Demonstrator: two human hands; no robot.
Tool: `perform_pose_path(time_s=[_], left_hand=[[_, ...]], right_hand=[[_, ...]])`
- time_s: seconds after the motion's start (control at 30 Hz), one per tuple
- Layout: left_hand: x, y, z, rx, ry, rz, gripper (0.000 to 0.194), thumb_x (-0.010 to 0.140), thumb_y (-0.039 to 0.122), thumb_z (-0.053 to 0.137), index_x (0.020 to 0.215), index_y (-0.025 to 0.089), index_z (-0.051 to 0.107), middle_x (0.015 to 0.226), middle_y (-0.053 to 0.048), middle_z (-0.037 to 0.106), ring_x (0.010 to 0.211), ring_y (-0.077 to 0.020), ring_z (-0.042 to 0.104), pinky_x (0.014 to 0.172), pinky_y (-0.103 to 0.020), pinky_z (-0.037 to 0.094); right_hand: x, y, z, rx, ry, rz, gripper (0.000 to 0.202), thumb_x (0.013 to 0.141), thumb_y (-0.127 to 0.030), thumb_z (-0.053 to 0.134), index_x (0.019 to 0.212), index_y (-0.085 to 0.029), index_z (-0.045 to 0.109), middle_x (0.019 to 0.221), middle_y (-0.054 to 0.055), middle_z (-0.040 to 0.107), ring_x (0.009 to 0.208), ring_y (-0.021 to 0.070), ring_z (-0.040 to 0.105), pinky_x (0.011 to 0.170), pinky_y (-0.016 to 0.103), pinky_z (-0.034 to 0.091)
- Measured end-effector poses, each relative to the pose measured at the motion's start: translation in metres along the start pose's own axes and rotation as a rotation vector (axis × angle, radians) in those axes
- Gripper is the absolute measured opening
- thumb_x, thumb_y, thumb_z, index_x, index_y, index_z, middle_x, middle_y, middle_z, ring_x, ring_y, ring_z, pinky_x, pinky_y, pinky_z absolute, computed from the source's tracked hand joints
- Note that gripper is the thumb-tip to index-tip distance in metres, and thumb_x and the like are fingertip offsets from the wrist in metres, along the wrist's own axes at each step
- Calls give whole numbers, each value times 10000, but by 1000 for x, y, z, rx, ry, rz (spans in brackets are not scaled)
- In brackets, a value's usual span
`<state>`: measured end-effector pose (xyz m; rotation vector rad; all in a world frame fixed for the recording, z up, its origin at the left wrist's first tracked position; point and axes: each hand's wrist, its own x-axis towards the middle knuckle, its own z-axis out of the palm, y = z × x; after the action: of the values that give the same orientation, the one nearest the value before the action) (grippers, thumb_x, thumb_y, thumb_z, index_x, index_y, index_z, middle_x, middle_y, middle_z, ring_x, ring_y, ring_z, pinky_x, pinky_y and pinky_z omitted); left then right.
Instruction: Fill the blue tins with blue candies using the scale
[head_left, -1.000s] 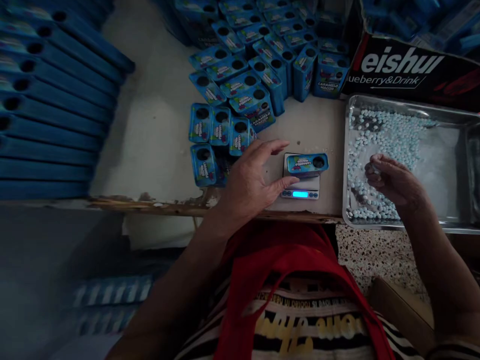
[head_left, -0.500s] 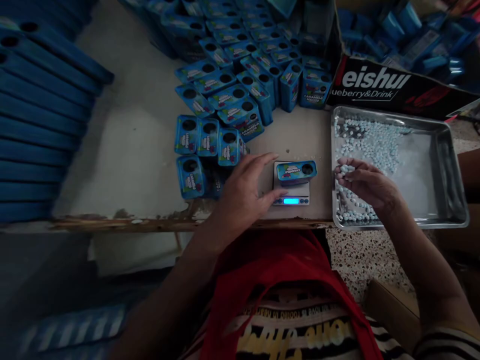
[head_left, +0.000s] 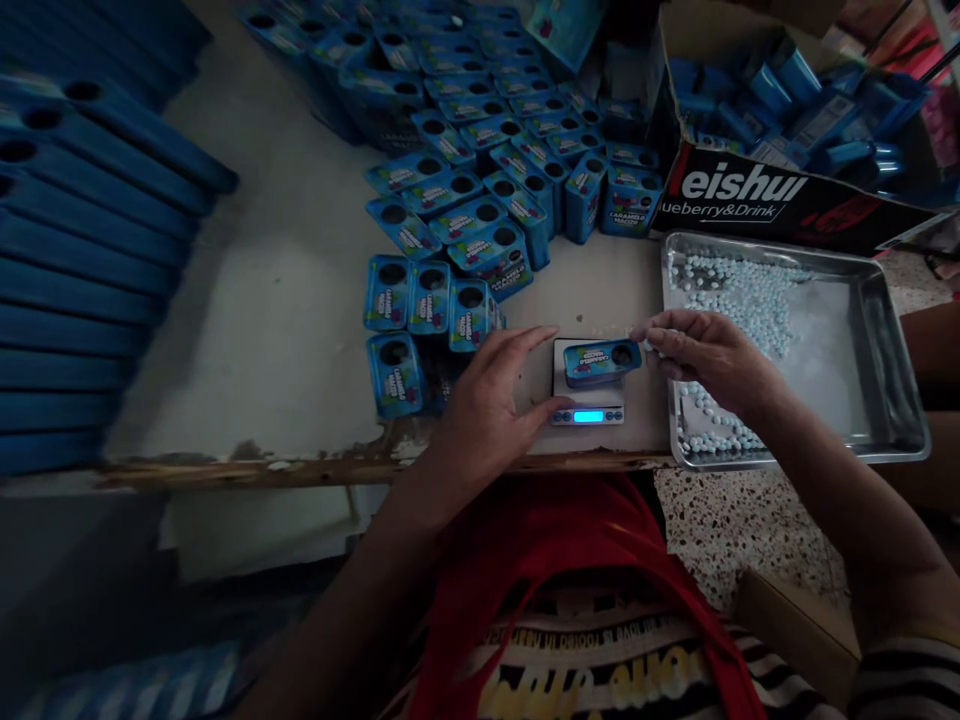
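Observation:
A small digital scale (head_left: pixel 600 397) with a lit blue display lies near the table's front edge. On it stands a blue candy tin (head_left: pixel 589 363) labelled "Caramelo Macizo", a dark round hole at the right of its top. My left hand (head_left: pixel 495 400) is open at the scale's left side, its thumb by the scale's lower left corner, holding nothing. Fingers pinched, my right hand (head_left: pixel 694 355) holds small pale candies (head_left: pixel 654 341) at the right end of the tin. Behind that hand, a metal tray (head_left: pixel 855 375) contains many loose pale-blue candies (head_left: pixel 739 300).
Many blue tins (head_left: pixel 480 230) stand in rows left of and behind the scale. A black cardboard box (head_left: pixel 750 195) full of blue packs is behind the tray. Long blue containers (head_left: pixel 82 270) are stacked on the left. Someone's arm (head_left: pixel 934 345) shows at the right edge.
My right hand has moved left from over the tray to the tin's hole, carrying candies. My left hand stays open beside the scale. The whole view has shifted slightly.

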<state>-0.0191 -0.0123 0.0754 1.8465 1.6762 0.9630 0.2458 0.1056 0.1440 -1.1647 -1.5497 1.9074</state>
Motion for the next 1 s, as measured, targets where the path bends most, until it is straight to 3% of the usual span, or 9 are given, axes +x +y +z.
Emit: perform_pose_path(time_s=[0.2, 0.47, 0.53, 0.67, 0.77, 0.87, 1.0], left_hand=[[-1, -3, -5, -39, -15, -19, 692, 978, 339, 873, 1612, 272, 605, 1576, -115, 659, 1439, -338, 685, 1275, -507, 586], [0, -8, 1, 20, 3, 39, 681, 986, 331, 885, 1606, 266, 610, 1545, -125, 683, 1426, -338, 700, 1264, -507, 602], [-1, -6, -2, 26, 3, 31, 664, 990, 321, 878, 1597, 270, 614, 1545, -125, 687, 1419, -339, 707, 1261, -518, 608], [-5, 0, -9, 18, 35, 36, 633, 984, 273, 871, 1569, 274, 629, 1524, -119, 700, 1399, -330, 722, 1250, -507, 623], [-6, 3, -12, 44, 58, 20, 625, 977, 277, 881, 1553, 285, 639, 1506, -110, 706, 1383, -328, 731, 1254, -504, 624], [-3, 5, -12, 81, 45, 11, 668, 963, 296, 901, 1570, 297, 620, 1521, -109, 695, 1404, -341, 716, 1270, -525, 613], [4, 10, -15, 128, 1, 47, 754, 936, 310, 928, 1607, 294, 584, 1547, -118, 670, 1443, -361, 683, 1283, -549, 590]], right_hand=[[6, -7, 10, -283, -22, -56, 421, 967, -556, 863, 1072, -148, 861, 717, -19, 621, 633, 104, 455, 563, 282, 291], [7, -2, 10, -72, -65, 14, 434, 918, -564, 931, 1030, -152, 848, 666, -55, 538, 610, 86, 415, 539, 254, 267], [7, 0, 2, 51, 4, 12, 419, 888, -544, 972, 996, -162, 837, 690, -45, 558, 606, 80, 413, 513, 237, 276], [-1, 16, -32, 314, 299, 24, 358, 821, -401, 1039, 963, -194, 783, 736, -46, 570, 576, 58, 395, 467, 194, 327], [-16, 39, -58, 357, 472, 75, 294, 825, -301, 997, 965, -191, 764, 780, -17, 621, 618, 68, 505, 501, 175, 429], [-29, 55, -66, 354, 506, 117, 261, 768, -205, 938, 985, -148, 804, 817, 17, 662, 657, 77, 556, 541, 178, 484], [-29, 51, -48, 308, 446, 57, 216, 757, -184, 888, 966, -138, 860, 776, 18, 633, 639, 73, 490, 494, 175, 395]])
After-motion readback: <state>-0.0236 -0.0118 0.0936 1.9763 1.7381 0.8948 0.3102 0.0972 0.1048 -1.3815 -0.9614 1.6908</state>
